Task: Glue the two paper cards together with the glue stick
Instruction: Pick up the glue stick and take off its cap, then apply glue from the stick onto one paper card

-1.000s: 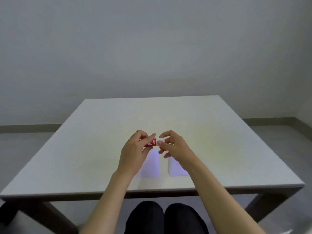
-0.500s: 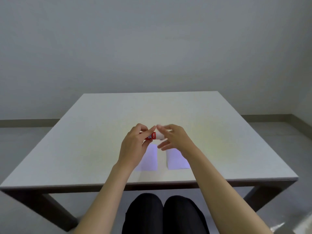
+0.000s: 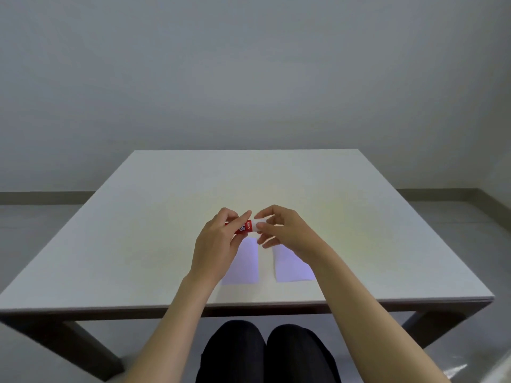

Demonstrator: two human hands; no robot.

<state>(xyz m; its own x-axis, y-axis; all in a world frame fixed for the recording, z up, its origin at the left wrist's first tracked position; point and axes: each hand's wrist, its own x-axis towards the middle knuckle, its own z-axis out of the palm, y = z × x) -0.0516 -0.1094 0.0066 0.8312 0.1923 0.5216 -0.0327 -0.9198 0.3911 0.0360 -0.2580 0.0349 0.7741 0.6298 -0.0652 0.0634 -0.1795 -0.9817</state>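
Observation:
A red glue stick (image 3: 247, 227) with a white cap is held level above the table, between both hands. My left hand (image 3: 218, 244) grips its red body. My right hand (image 3: 282, 230) pinches the white cap (image 3: 260, 225) with thumb and fingers. Two pale lilac paper cards lie flat side by side under the hands: the left card (image 3: 244, 265) is partly hidden by my left hand, the right card (image 3: 290, 268) partly by my right wrist. A narrow gap separates them.
The white table (image 3: 166, 230) stretches wide on all sides of the cards, with its front edge close to me. My knees in dark trousers (image 3: 265, 352) show below that edge. A grey wall and floor lie behind.
My right hand's fingers have shifted on the cap end of the glue stick, from fingers spread over it to a closer pinch. The left hand keeps its hold and the cards have not moved.

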